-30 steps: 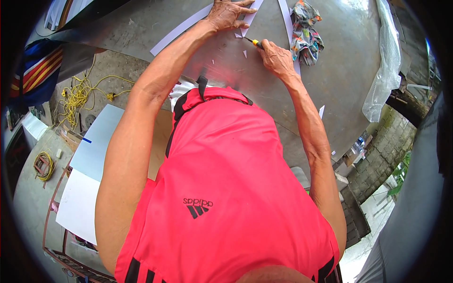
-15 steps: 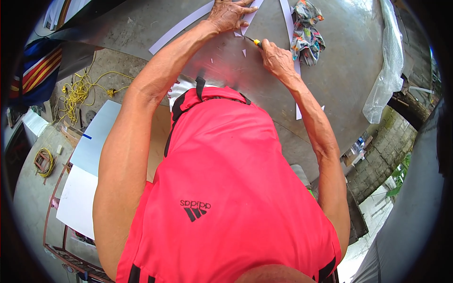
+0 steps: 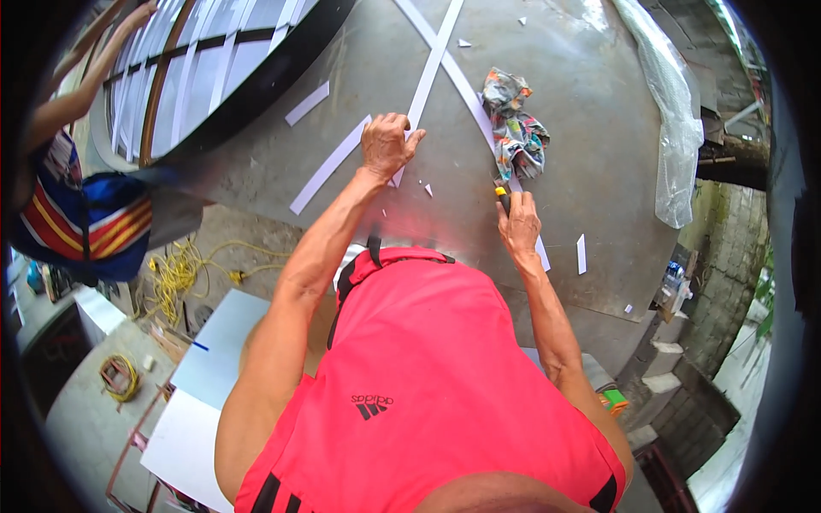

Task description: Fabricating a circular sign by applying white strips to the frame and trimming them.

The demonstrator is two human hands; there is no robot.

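Observation:
My left hand (image 3: 386, 147) rests on the steel sheet (image 3: 325, 239) over the lower end of a white strip (image 3: 432, 64), fingers bent and thumb held out. My right hand (image 3: 519, 222) is closed on a utility knife (image 3: 502, 197) with a yellow-and-black handle, beside a crumpled patterned cloth (image 3: 517, 145) and over another white strip (image 3: 475, 103), which crosses the first. A curved white strip (image 3: 329, 167) lies left of my left hand, a shorter piece (image 3: 306, 103) above it, and small white offcuts (image 3: 581, 254) are scattered about.
A co-worker (image 3: 81, 214) in a blue striped garment stands at the left, arms raised by a dark-rimmed panel (image 3: 201, 60) with white strips. Clear bubble wrap (image 3: 671, 154) lies along the sheet's right side. Yellow cables (image 3: 175, 278) and pale boards (image 3: 218, 342) are at lower left.
My view has shifted, bringing the co-worker and panel into sight. My right hand has drawn the knife away from the strip's tip toward the cloth. My left hand's fingers are more bent.

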